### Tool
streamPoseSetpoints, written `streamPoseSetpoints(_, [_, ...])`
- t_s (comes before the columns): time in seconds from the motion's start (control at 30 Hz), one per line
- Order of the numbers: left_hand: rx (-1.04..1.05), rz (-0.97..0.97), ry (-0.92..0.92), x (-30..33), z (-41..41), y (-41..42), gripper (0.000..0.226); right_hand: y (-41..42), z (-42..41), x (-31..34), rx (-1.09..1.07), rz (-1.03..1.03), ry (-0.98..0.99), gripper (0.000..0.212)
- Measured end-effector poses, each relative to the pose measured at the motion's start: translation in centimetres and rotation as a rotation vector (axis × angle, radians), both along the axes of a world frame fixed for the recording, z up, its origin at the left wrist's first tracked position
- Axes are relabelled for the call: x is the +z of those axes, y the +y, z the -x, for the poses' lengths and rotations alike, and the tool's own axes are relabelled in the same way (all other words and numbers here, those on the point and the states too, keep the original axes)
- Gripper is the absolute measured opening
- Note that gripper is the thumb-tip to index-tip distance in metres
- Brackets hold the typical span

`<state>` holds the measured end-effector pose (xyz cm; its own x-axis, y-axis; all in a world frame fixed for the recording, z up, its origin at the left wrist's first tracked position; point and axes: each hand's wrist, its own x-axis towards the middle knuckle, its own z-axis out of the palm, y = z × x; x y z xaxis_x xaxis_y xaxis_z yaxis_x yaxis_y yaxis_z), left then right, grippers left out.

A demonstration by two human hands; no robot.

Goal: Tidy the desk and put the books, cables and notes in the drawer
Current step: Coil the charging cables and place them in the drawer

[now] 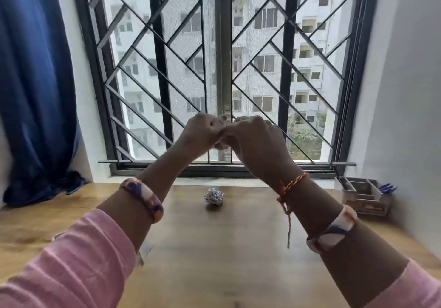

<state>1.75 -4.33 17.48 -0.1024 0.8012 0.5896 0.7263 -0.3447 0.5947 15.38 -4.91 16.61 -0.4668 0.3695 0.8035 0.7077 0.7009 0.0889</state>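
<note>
Above the desk (214, 248), 2 hands are raised before the window (219, 69): the left hand (202, 132) and right hand (253, 138) are held touching, fingers curled; whether anything is pinched between them cannot be told. Beyond the forearms, 1 crumpled paper ball (214, 196) is seen on the desk, well apart from the hands. At the far right, an organizer (365, 195) is set against the wall.

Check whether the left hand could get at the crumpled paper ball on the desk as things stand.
Probably yes. The crumpled paper ball lies alone on the bare desk with nothing around it. The left hand is raised above, joined with the right hand, and would have to let go first.
</note>
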Motion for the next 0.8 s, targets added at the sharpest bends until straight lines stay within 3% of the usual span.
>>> streamPoseSetpoints(0.1, [-0.293, 0.424, -0.256, 1.2, 0.6, -1.2, 0.041, 0.8, -0.9, 0.9, 0.207, 0.256, 0.263, 0.015])
streamPoseSetpoints(0.17, [-0.463, 0.523, -0.424, 1.7, 0.9, -2.0, 0.041, 0.9, -1.3, 1.1, 0.399, 0.443, 0.406, 0.015])
streamPoseSetpoints(0.33, [-0.572, 0.516, -0.571, 1.8, 0.4, -2.6, 0.038, 0.3, -1.8, 1.0, 0.702, 0.822, 0.572, 0.013])
streamPoseSetpoints(0.53, [-0.677, 0.474, -0.753, 2.1, -0.3, -2.5, 0.029, 0.4, -2.7, 1.5, 0.802, 0.875, 0.626, 0.008])
streamPoseSetpoints(0.7, [-0.822, 0.450, -0.728, 1.7, 0.5, -2.7, 0.035, 1.2, -4.7, 2.1, 0.921, 1.105, 0.537, 0.027])
streamPoseSetpoints(0.8, [-0.828, 0.452, -0.607, 1.4, 0.5, -2.6, 0.038, 1.0, -5.3, 2.4, 0.941, 1.115, 0.486, 0.030])
